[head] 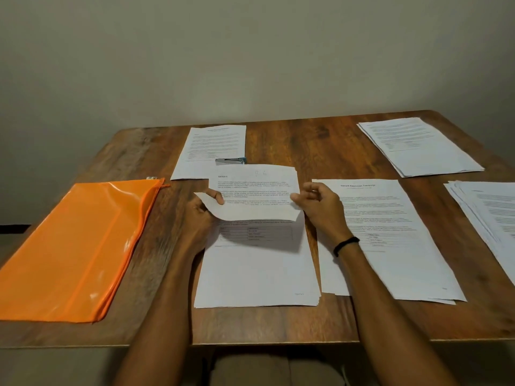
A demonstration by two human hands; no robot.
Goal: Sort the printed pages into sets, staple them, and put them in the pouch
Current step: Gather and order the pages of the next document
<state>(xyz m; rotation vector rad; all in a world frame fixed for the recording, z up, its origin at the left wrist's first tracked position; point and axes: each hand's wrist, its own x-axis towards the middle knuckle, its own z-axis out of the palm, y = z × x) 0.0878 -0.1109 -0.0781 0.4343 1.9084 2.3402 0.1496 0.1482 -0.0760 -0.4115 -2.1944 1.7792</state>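
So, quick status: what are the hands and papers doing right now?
Left hand and right hand pinch one page above the middle stack. Stapler lies on the far sheets, untouched. Pouch flat at left. Nothing in the way.

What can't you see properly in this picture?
Head view:
- Print on the lifted page: too small and blurred to read.
- Middle stack: top half hidden by the lifted page.
- Right stack: cut off by the right edge.
- Pouch: contents hidden by its orange plastic.
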